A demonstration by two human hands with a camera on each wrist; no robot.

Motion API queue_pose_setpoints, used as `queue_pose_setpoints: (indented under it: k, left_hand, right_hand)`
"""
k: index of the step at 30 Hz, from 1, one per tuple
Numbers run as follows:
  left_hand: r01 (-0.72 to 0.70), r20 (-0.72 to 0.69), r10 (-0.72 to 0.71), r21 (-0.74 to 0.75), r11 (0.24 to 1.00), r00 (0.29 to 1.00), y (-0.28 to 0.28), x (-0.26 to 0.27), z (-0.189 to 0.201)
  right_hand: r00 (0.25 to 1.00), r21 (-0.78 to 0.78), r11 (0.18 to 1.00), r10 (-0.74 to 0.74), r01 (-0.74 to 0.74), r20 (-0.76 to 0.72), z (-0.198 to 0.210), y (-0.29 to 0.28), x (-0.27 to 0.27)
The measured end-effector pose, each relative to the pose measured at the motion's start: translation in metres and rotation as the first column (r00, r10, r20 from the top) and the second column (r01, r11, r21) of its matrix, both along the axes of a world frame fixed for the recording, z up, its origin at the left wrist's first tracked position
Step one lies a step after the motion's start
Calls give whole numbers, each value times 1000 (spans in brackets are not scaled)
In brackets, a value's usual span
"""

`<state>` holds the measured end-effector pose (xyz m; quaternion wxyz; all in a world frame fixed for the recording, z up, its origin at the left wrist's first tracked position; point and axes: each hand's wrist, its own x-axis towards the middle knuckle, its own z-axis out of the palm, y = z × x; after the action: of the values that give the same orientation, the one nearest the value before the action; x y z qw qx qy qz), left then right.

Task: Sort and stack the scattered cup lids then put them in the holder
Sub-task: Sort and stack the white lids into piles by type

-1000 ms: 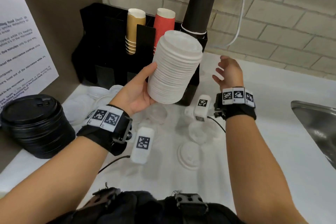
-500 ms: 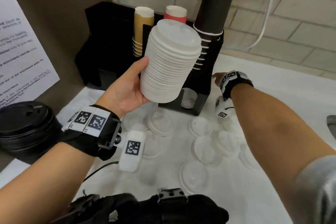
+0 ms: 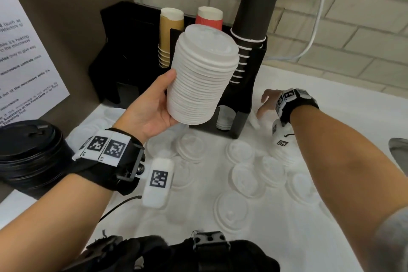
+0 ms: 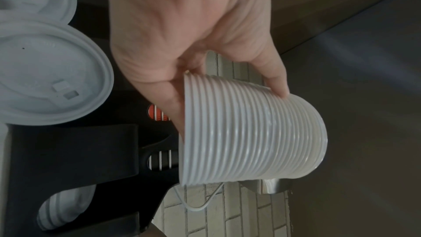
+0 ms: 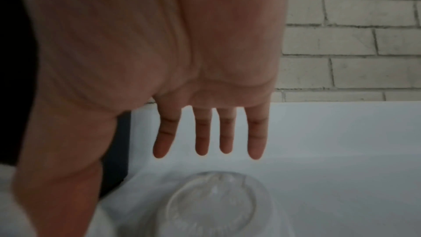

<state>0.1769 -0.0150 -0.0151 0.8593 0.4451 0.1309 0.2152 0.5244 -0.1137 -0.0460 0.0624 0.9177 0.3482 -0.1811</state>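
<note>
My left hand [image 3: 152, 108] grips a tall stack of white lids [image 3: 201, 77] in the air in front of the black holder [image 3: 247, 99]; in the left wrist view thumb and fingers curl round the lid stack [image 4: 250, 132]. A short pile of white lids [image 3: 225, 117] sits in the holder's lower slot. Several clear and white lids [image 3: 247, 179] lie scattered on the white counter. My right hand [image 3: 268, 104] hovers low beside the holder's right side, fingers [image 5: 202, 136] straight and spread, holding nothing, above a clear lid [image 5: 214, 203].
The holder carries stacks of tan cups [image 3: 170, 35], red cups [image 3: 208, 17] and tall black cups [image 3: 256, 6]. A pile of black lids [image 3: 31, 154] stands at the left by a wall notice [image 3: 24, 68]. A sink edge [image 3: 399, 152] shows far right.
My right hand has dropped from mid-air down to the counter at the holder's right side. The left hand has kept the lid stack raised, shifting slightly up and left.
</note>
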Motion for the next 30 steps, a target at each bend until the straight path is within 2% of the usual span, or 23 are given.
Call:
queue_pose_setpoints:
  k: [2, 5, 10, 15, 18, 21, 25, 27, 30]
  left_hand:
    - [6, 6, -6, -9, 1000, 1000, -2, -1, 1]
    - [10, 14, -9, -11, 1000, 1000, -4, -2, 1]
    - [16, 32, -15, -19, 1000, 999, -6, -5, 2]
    - [40, 48, -38, -51, 998, 998, -14, -7, -1]
    - [57, 46, -54, -66, 996, 997, -20, -7, -4]
    - [66, 28, -64, -75, 995, 998, -25, -9, -7]
    - [79, 40, -75, -91, 993, 996, -26, -15, -9]
    - [67, 38, -64, -91, 994, 997, -25, -18, -9]
    - [34, 24, -32, -89, 995, 999, -23, -22, -8]
  right_hand:
    - [995, 0, 1000, -5, 5, -102, -1, -5, -5]
    - [968, -110, 994, -28, 1, -251, -5, -6, -12]
    - [978, -101, 994, 29, -51, -208, -7, -11, -13]
    - [995, 12, 1000, -2, 3, -96, 9, -33, -26]
    - [993, 36, 999, -19, 23, -119, 13, -48, -35]
    - [970, 15, 998, -60, 65, -234, 10, -59, -44]
    - [878, 103, 974, -135, 203, -458, 10, -65, -49]
    - [903, 127, 969, -146, 213, -404, 13, -67, -51]
    - [980, 60, 991, -112, 124, -167, 16, -69, -51]
